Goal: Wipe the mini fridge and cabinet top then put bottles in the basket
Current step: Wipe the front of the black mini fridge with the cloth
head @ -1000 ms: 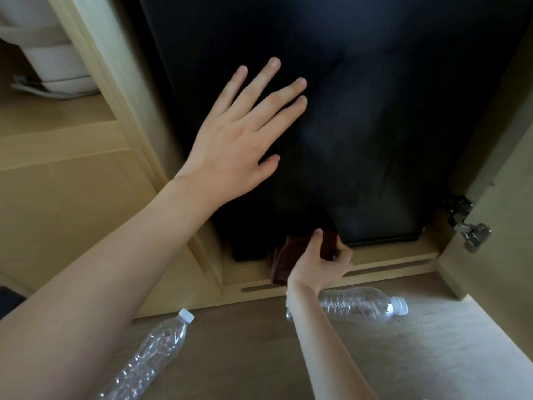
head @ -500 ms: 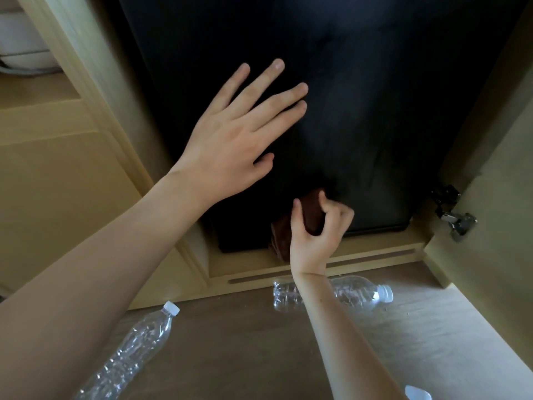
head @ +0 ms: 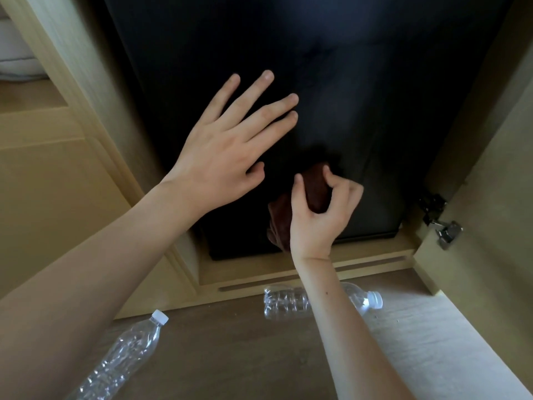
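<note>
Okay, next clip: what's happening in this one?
A person is wiping the black front of a mini fridge set inside a light wooden cabinet. The right hand grips a bunched dark reddish-brown cloth against the lower part of the door, while the left hand is spread open, flat against the door. Two clear plastic bottles with white caps lie on the floor, one at lower left, one by the cabinet base. No basket is visible.

Mini fridge (head: 360, 116) set inside the cabinet (head: 86, 90), open cabinet door (head: 496, 197) to its right. Left hand (head: 227, 151) flat on fridge front; right hand (head: 320, 217) just below and right of it, cloth (head: 315, 187) against the fridge. On the floor (head: 230, 350) before the cabinet: one bottle (head: 124, 356) left, another bottle (head: 288, 303) behind the right forearm.
</note>
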`<act>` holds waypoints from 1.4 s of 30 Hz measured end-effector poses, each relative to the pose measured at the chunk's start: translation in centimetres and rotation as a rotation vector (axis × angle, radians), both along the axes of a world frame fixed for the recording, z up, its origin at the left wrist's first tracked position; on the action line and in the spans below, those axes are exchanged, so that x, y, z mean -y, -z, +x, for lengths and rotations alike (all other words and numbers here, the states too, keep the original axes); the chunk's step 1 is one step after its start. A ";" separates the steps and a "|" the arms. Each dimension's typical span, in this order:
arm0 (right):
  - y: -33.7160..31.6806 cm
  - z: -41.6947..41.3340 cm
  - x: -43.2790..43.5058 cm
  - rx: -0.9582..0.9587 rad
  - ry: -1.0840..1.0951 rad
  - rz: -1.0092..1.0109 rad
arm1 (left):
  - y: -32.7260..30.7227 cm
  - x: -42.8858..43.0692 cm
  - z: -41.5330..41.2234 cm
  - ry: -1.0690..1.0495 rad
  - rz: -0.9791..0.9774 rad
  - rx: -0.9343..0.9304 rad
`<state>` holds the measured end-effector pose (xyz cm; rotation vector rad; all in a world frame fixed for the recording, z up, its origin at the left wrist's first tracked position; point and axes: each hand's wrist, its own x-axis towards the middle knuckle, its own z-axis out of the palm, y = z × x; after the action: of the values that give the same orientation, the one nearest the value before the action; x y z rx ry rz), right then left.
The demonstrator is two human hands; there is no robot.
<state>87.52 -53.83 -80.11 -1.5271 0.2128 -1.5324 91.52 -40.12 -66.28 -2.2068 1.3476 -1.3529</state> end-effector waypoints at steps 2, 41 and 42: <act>1.3 0.1 0.4 -0.008 0.017 -0.013 | 0.1 0.1 0.2 0.016 -0.009 -0.003; -5.6 -0.2 3.9 0.052 0.069 0.019 | 0.1 3.2 -0.9 0.028 -0.006 -0.011; -4.7 -0.2 3.9 0.051 0.073 0.031 | 0.3 3.3 -0.8 0.029 -0.015 -0.019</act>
<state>87.35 -57.71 -75.41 -1.4690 0.2644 -1.6162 90.70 -43.43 -66.54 -2.2239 1.3850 -1.3601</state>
